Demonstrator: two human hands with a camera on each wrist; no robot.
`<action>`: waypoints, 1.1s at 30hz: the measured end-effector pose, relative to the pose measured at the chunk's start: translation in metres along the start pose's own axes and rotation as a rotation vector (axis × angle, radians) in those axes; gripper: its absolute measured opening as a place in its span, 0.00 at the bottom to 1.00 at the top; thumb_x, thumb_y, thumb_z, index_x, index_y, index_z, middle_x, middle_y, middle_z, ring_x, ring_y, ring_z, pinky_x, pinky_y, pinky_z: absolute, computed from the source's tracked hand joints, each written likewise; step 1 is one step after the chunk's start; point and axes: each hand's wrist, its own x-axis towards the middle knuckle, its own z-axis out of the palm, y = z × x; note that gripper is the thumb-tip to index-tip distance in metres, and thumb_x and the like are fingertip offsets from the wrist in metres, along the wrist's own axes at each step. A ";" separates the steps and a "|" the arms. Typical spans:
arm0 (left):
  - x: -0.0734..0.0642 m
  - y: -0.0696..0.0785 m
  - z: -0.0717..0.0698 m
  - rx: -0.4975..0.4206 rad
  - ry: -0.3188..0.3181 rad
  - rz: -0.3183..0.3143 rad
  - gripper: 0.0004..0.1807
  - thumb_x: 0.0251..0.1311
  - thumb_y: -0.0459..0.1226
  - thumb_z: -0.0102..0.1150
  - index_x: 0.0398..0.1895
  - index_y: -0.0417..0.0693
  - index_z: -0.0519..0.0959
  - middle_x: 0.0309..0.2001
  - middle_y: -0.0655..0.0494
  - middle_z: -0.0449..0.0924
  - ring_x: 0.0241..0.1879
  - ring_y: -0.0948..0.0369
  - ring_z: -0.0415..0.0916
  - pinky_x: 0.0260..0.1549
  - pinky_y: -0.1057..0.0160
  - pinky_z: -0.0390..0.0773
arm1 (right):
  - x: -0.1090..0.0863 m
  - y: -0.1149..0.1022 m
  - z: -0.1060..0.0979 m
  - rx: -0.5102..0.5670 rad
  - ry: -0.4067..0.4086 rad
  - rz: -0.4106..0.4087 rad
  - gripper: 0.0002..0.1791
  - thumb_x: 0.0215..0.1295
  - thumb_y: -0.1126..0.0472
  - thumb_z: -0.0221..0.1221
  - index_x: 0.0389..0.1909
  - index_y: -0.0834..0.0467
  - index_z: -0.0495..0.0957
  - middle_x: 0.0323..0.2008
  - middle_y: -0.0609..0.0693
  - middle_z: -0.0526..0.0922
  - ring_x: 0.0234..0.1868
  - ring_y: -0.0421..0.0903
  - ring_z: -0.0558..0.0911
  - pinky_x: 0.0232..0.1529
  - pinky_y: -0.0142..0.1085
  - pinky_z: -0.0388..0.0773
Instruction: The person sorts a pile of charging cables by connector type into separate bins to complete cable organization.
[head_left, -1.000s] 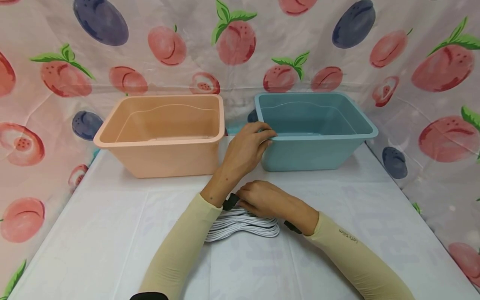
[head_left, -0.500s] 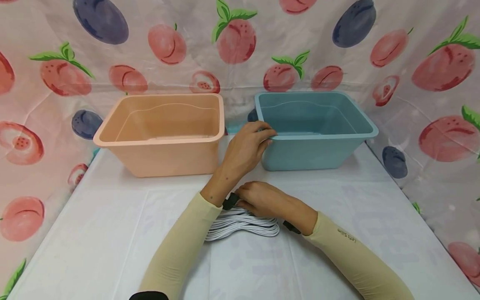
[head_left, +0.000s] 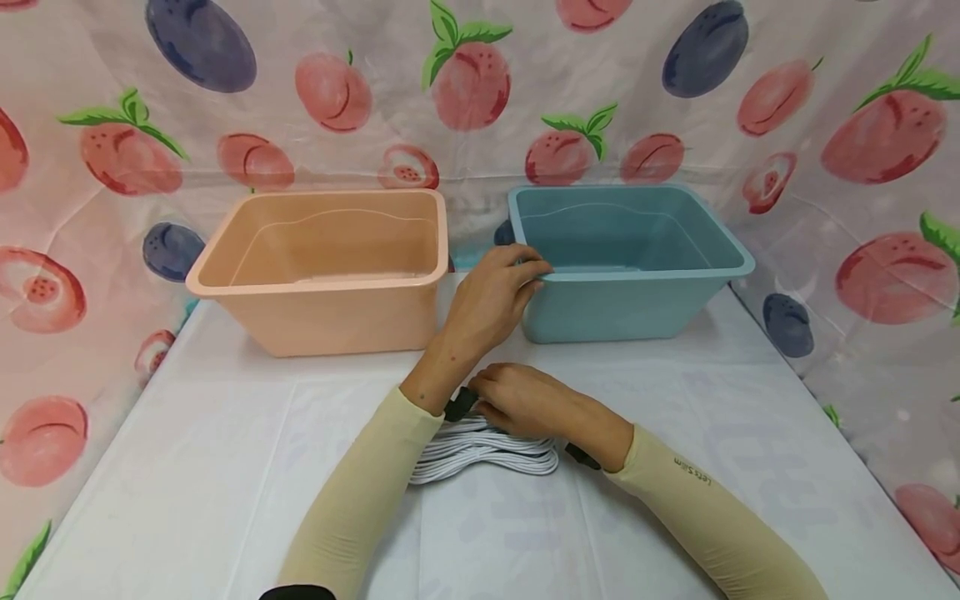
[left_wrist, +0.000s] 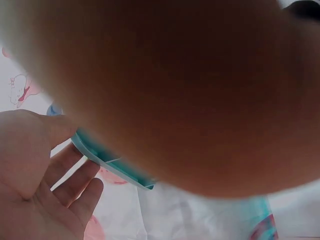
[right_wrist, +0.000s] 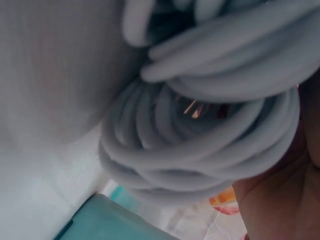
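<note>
A bundle of white cable (head_left: 487,454) lies coiled on the table, partly under my left forearm. My right hand (head_left: 528,400) holds the bundle's far side with curled fingers; its fingertips are hidden behind the left wrist. In the right wrist view the cable loops (right_wrist: 200,160) fill the middle, with part of the right hand (right_wrist: 280,205) beside them. My left hand (head_left: 487,296) reaches over and grips the near left corner of a teal plastic bin (head_left: 615,308). The left wrist view shows the left hand (left_wrist: 35,185) at the bin's rim (left_wrist: 125,175), mostly blocked by blurred skin.
A peach-coloured plastic bin (head_left: 337,321) stands left of the teal one, a narrow gap between them. Both bins look bare inside. A white cloth covers the table (head_left: 225,467). Fruit-printed fabric (head_left: 480,150) hangs behind and at the sides.
</note>
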 end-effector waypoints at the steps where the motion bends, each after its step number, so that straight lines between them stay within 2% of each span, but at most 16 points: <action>1: 0.000 0.000 0.000 0.001 0.001 0.000 0.14 0.78 0.38 0.60 0.60 0.51 0.87 0.63 0.55 0.81 0.67 0.54 0.73 0.67 0.59 0.75 | 0.000 0.000 0.000 -0.003 0.004 0.001 0.04 0.72 0.63 0.65 0.43 0.60 0.83 0.32 0.48 0.83 0.33 0.44 0.82 0.37 0.37 0.80; 7: -0.001 -0.001 0.000 0.002 0.005 0.000 0.14 0.78 0.37 0.60 0.60 0.51 0.87 0.63 0.55 0.81 0.67 0.54 0.73 0.67 0.58 0.75 | 0.001 0.000 -0.001 -0.019 0.031 0.001 0.01 0.69 0.65 0.66 0.38 0.58 0.82 0.28 0.47 0.80 0.29 0.44 0.80 0.34 0.37 0.78; 16: -0.001 -0.001 0.000 -0.010 0.007 0.009 0.13 0.78 0.37 0.60 0.59 0.51 0.88 0.62 0.54 0.81 0.68 0.53 0.73 0.67 0.59 0.74 | -0.001 0.004 -0.005 0.010 0.041 0.024 0.03 0.66 0.67 0.66 0.37 0.56 0.84 0.29 0.45 0.82 0.30 0.42 0.81 0.33 0.35 0.78; 23: -0.001 -0.001 0.000 -0.014 0.016 0.020 0.13 0.78 0.37 0.60 0.60 0.51 0.87 0.62 0.54 0.81 0.67 0.53 0.73 0.66 0.58 0.76 | -0.003 0.007 -0.010 0.023 0.050 0.059 0.09 0.61 0.67 0.67 0.27 0.51 0.79 0.21 0.41 0.74 0.22 0.37 0.72 0.26 0.31 0.66; 33: -0.002 -0.001 0.000 -0.016 0.020 0.020 0.13 0.78 0.36 0.59 0.60 0.51 0.87 0.62 0.54 0.80 0.67 0.53 0.73 0.66 0.58 0.75 | -0.009 0.014 -0.018 0.041 0.086 0.088 0.14 0.57 0.70 0.66 0.22 0.49 0.75 0.19 0.39 0.70 0.21 0.36 0.67 0.25 0.31 0.62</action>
